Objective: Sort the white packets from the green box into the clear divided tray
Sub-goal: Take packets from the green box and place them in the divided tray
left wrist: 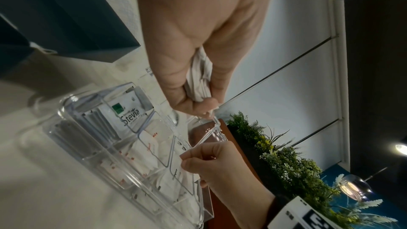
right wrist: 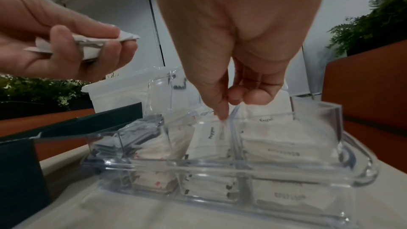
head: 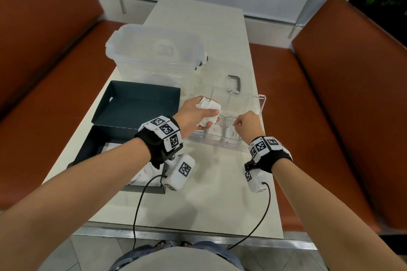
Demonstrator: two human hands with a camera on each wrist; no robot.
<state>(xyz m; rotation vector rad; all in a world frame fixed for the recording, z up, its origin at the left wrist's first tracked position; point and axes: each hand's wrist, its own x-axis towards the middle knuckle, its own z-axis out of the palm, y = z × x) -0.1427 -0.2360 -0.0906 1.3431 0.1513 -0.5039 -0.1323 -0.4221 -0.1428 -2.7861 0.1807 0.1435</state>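
a bunch of white packets, too crumpled to count, sits gripped in the left hand above the clear divided tray. the right hand reaches into a middle compartment with fingers curled; whether it pinches a packet there i cannot tell. four near compartments show packets. the green box lies open at left, a few packets still inside. one lidded clear tub stands behind, all on a pale worktop between two brown benches

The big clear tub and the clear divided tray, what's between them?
In the head view, a small grey bracket-shaped handle lies between the big clear plastic tub and the clear divided tray.
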